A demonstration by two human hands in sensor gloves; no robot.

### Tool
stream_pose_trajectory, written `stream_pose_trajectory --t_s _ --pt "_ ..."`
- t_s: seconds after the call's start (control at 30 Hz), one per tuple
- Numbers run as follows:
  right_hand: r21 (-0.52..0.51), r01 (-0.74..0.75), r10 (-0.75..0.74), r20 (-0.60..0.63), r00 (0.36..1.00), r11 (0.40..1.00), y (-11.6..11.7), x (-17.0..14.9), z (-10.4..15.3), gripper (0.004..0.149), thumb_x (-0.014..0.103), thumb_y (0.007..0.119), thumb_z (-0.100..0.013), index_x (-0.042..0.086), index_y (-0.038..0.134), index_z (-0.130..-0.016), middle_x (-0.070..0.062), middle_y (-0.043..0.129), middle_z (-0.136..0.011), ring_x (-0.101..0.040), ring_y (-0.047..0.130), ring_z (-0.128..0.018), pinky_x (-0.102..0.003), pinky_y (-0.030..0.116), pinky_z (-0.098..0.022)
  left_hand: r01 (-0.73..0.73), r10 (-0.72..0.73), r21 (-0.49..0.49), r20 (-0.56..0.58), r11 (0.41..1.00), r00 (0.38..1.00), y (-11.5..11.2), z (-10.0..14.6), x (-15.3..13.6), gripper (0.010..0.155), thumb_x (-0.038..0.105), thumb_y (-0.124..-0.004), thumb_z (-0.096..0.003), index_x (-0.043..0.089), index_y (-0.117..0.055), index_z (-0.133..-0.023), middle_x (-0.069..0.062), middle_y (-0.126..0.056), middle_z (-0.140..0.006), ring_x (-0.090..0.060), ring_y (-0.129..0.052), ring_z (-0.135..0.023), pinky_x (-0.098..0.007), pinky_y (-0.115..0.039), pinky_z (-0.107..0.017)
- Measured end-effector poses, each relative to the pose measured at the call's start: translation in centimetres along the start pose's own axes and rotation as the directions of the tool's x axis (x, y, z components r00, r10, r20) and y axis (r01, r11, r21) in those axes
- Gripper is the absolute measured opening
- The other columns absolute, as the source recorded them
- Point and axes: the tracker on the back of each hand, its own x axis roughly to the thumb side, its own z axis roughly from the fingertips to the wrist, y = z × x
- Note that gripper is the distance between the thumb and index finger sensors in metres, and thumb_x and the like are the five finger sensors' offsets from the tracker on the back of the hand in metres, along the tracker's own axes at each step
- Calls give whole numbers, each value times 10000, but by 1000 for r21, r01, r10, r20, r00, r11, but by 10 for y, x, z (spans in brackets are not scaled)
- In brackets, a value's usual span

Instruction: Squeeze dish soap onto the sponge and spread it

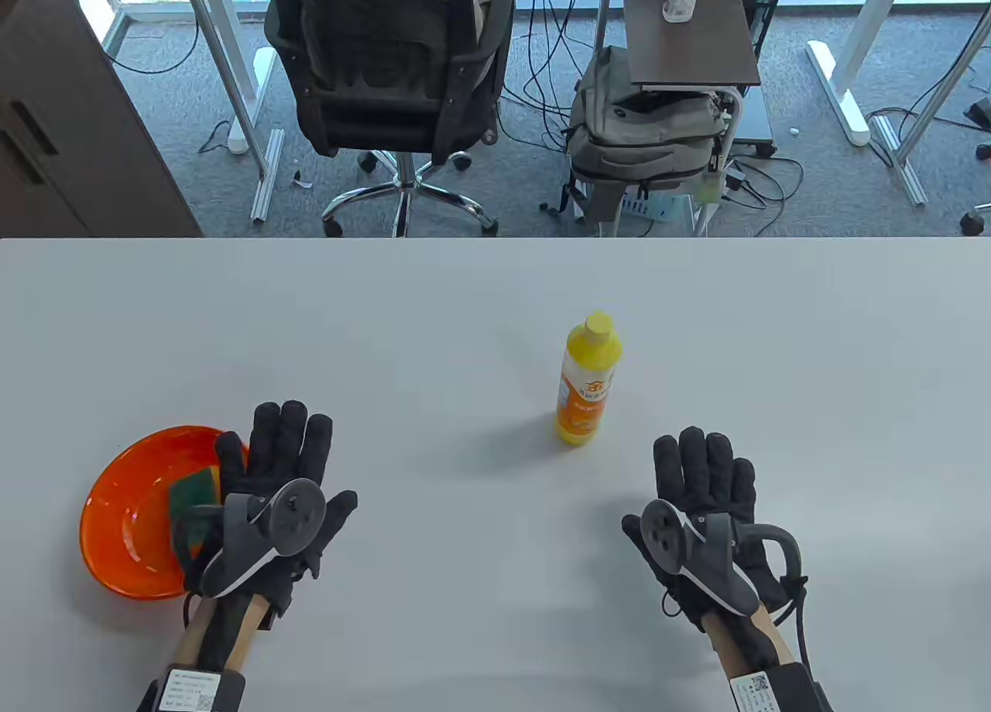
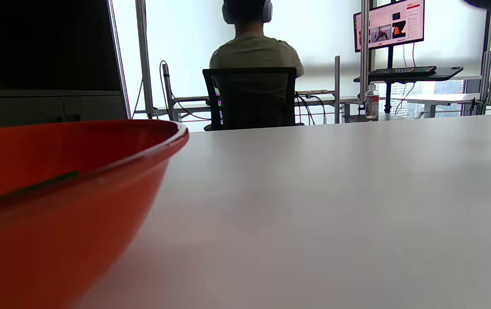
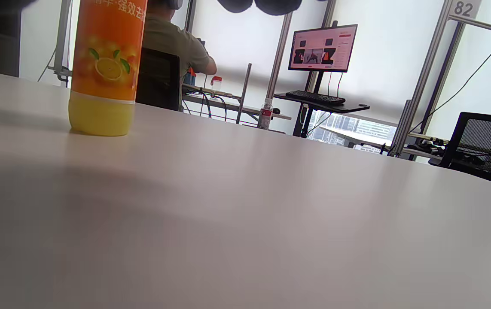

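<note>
A yellow dish soap bottle (image 1: pixel 587 379) with an orange label stands upright, cap on, near the table's middle; its lower part shows in the right wrist view (image 3: pixel 104 68). A green and yellow sponge (image 1: pixel 193 495) lies in an orange bowl (image 1: pixel 124 511) at the front left, partly hidden by my left hand. The bowl's wall fills the left of the left wrist view (image 2: pixel 56 201). My left hand (image 1: pixel 279 456) lies flat and open over the bowl's right rim, holding nothing. My right hand (image 1: pixel 701 472) lies flat and open on the table, to the right of and nearer than the bottle.
The white table (image 1: pixel 464 317) ends at its far edge, with an office chair (image 1: pixel 387 70), a backpack (image 1: pixel 642 131) and a small side table (image 1: pixel 689 31) on the floor beyond. A seated person (image 2: pixel 254 56) and a monitor (image 2: pixel 389 23) show in the wrist views.
</note>
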Motion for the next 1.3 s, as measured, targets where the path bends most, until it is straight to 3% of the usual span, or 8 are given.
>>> stream_pose_trajectory --t_s 0.33,0.47,0.67,0.83,1.03,1.3 --pt "4 0 0 2 1000 1000 0 0 0 956 736 633 -316 323 212 -1070 -24 247 -1187 -345 340 -1110 -533 349 -801 4 -4 -12 2 1000 1000 0 -1 0 857 706 -653 -369 381 -367 -1108 58 -287 -1235 -226 -249 -1206 -608 -239 -839" --pt "6 0 0 4 1000 1000 0 0 0 954 734 633 -317 323 214 -1070 -22 249 -1187 -347 341 -1109 -534 349 -800 12 -13 -50 -8 999 1000 1 -6 -4 849 710 -672 -365 349 -458 -1103 29 -425 -1225 -256 -407 -1197 -598 -356 -853" --pt "9 -12 11 13 1000 1000 0 2 1 953 733 634 -318 323 216 -1070 -22 252 -1187 -347 340 -1109 -536 349 -799 112 -117 -41 -136 993 984 10 -10 -18 911 715 -749 -361 257 -497 -1107 -64 -545 -1169 -350 -595 -1106 -597 -556 -804" --pt "15 -12 12 17 1000 1000 0 3 1 953 731 636 -317 321 219 -1070 -25 256 -1187 -350 342 -1108 -537 349 -799 189 -212 -109 -267 976 940 1 -18 -30 899 656 -846 -357 176 -587 -1071 -144 -702 -1007 -348 -822 -820 -495 -767 -590" --pt "12 -10 10 25 1000 1000 0 4 1 951 727 640 -318 317 230 -1072 -27 267 -1186 -352 346 -1107 -540 350 -797 247 -302 -196 -336 949 892 -9 -24 -37 820 626 -879 -358 149 -723 -1006 -43 -927 -746 -230 -1005 -466 -383 -894 -325" --pt "19 -16 15 28 999 1000 0 4 2 947 723 647 -319 316 246 -1074 -29 273 -1186 -355 348 -1106 -544 351 -796 261 -335 -250 -324 932 885 -24 -32 -25 688 580 -903 -362 157 -844 -901 15 -1009 -571 -154 -1044 -288 -324 -922 -192"
